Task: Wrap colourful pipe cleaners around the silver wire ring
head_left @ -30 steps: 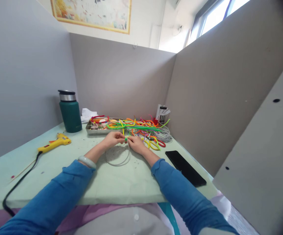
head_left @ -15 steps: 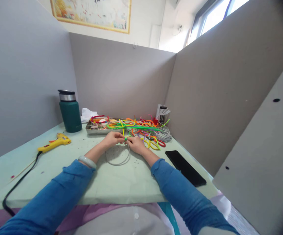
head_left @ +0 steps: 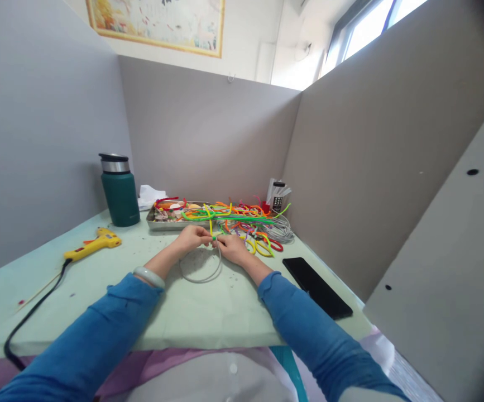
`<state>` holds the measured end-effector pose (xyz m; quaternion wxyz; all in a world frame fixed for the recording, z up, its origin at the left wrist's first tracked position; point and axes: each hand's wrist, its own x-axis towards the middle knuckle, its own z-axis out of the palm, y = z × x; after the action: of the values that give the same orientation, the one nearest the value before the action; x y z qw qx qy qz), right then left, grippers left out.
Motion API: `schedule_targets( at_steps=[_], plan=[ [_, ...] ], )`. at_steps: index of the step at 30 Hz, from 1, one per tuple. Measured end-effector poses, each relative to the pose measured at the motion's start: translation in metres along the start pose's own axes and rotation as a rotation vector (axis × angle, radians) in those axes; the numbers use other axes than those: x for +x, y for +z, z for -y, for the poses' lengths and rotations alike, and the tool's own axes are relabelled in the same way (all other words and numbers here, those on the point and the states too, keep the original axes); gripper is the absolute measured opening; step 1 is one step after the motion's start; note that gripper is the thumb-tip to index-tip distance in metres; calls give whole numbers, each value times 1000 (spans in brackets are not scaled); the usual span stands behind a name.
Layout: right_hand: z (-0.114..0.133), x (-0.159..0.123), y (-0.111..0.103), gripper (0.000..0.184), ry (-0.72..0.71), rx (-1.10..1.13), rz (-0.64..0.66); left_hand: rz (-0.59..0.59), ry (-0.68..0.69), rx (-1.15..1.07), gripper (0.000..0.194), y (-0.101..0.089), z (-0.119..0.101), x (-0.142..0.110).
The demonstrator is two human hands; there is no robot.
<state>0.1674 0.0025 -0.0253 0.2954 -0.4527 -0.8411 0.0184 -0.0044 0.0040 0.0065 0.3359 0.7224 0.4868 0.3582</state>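
Left hand (head_left: 193,237): thumb and fingers closed in a pinch on a small bright-green piece (head_left: 214,238). Right hand (head_left: 231,247): fingers drawn in around the thin grey cord-like ring (head_left: 200,282), right beside that piece; exact grip hidden by your knuckles. The two hands nearly meet at the ring's far side, and its loop hangs toward you, near the middle of the tabletop (head_left: 208,329).

Progress, as judged: you have the grey length bent into a round. Whether its ends are fastened, cannot tell; your fingers cover that spot. Green shows only at your fingertips, and whether it is fixed there is unclear. The rest of the visible curve is bare grey, so any covering or trimming of it is not yet done.

Just beyond your hands, a fuzzy yellow stem (head_left: 210,224) sticks up. Far side, left of centre: shallow metal tray (head_left: 170,226) of mixed small pieces, with a fuzzy red loop (head_left: 166,200) on top. Right of it, a tangle of multicoloured fuzzy stems (head_left: 245,219), then a grey wire bundle (head_left: 283,230). Yellow loops (head_left: 264,249) lie just right of your right hand.

Farther out, left: yellow glue gun (head_left: 95,245) lying untouched; dark green bottle (head_left: 120,198) upright behind it. Right: flat black phone (head_left: 319,287).
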Motion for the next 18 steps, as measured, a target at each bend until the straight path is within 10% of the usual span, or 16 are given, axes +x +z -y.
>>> schedule_targets(
  at_steps=[18],
  plan=[
    [1, 0, -1, 37, 30, 34, 27, -1, -18, -18, 32, -1, -3, -3]
  ],
)
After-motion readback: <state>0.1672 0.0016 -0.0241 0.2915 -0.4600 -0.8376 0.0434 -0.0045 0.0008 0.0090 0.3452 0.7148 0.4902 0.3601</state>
